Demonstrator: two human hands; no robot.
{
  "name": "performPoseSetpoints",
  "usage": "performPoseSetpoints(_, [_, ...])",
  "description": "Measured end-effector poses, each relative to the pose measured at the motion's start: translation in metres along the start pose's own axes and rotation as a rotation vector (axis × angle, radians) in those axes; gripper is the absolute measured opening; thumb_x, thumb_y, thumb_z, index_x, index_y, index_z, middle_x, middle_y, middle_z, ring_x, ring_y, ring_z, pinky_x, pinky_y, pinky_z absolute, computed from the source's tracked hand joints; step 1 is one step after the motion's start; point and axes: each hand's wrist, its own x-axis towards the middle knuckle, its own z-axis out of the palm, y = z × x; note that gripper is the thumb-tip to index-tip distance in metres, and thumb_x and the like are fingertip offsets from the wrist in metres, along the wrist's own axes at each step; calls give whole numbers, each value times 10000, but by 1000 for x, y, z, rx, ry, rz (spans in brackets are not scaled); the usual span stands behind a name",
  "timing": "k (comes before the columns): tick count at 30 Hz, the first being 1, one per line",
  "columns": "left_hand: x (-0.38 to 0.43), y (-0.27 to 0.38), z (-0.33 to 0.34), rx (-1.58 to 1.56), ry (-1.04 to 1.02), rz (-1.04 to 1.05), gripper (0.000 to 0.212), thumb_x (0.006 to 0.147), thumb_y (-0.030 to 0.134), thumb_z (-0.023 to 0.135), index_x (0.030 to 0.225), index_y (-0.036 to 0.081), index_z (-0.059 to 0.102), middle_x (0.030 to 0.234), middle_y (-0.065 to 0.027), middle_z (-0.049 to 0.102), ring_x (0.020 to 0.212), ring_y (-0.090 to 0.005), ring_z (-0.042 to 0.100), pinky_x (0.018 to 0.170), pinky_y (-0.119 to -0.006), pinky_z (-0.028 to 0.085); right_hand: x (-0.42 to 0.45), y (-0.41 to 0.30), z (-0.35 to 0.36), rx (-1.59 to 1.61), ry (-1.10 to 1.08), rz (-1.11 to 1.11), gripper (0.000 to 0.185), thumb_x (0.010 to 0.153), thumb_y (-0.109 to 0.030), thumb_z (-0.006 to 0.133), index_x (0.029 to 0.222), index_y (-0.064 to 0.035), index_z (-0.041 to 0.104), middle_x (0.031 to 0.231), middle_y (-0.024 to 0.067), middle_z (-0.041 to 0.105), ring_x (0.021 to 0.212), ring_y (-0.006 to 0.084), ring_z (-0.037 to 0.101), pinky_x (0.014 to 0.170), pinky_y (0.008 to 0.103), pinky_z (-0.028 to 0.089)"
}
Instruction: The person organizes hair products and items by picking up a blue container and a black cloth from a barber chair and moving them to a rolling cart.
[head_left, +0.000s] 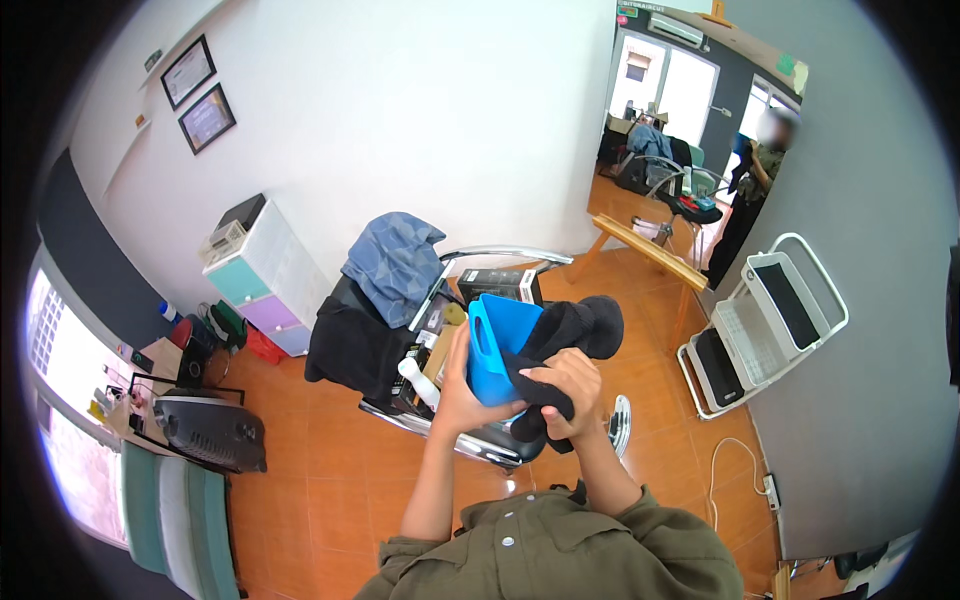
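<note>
My left hand (461, 397) grips a blue plastic container (489, 375) with a slot-shaped handle opening, its mouth tilted up. A black cloth (577, 322) is bunched in my right hand (574, 386), which presses it against the container's side. Part of the cloth hangs to the right and below. Beneath my hands stands a salon chair with chrome armrests (517, 253). Its seat holds a white bottle (420, 382), a black box (499, 285) and several other items, partly hidden by my hands. A black towel (349, 349) and a blue patterned cloth (397, 262) drape over the chair's left end.
A white wheeled cart (757, 337) stands by the grey wall, near a wooden ledge (649, 251) under a mirror (667, 135). A power strip (771, 491) and cable lie at right. At left are a drawer cabinet (262, 285), a dark grey machine (210, 431) and a green-and-grey sofa (176, 517).
</note>
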Motion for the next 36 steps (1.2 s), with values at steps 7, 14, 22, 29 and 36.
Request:
performPoseSetpoints(7, [-25,-45,-1,-814,-64,-259,1014,478,310,785,1313,20,287,1260,-122,409,1136,-268,432,960,-375,351,-12,17,-6,303,206,150,498,868,-420,375,756,13,594,688,120,584,637,273,558,624,354,422])
performPoseSetpoints(14, [-26,-37,17,-1316,-146,-607,867,652,473,684,1297,17,327,1236,-135,438,1106,-213,453,902,-330,406,-13,14,-8,517,146,299,566,869,-513,346,848,19,538,785,141,566,797,266,559,739,342,414])
performPoseSetpoints(22, [-16,-26,14,-950,-54,-797,831,727,561,596,1302,25,326,1237,-139,435,1118,-215,443,901,-325,402,-12,19,-22,261,256,424,306,803,-269,534,751,31,557,681,109,564,605,199,550,572,293,418])
performPoseSetpoints(29, [-17,-9,-2,-753,-346,-653,909,745,516,610,1377,37,166,1358,-141,284,1254,-236,272,1015,-349,250,-1,15,-25,67,129,468,199,779,-171,579,756,24,549,629,120,536,581,210,547,560,291,408])
performPoseSetpoints(36, [-29,-15,13,-954,-281,-754,762,767,431,610,1331,42,276,1265,-159,406,1141,-245,411,967,-399,314,-5,20,-28,190,196,584,302,869,-239,462,890,40,576,819,127,601,773,186,553,712,277,409])
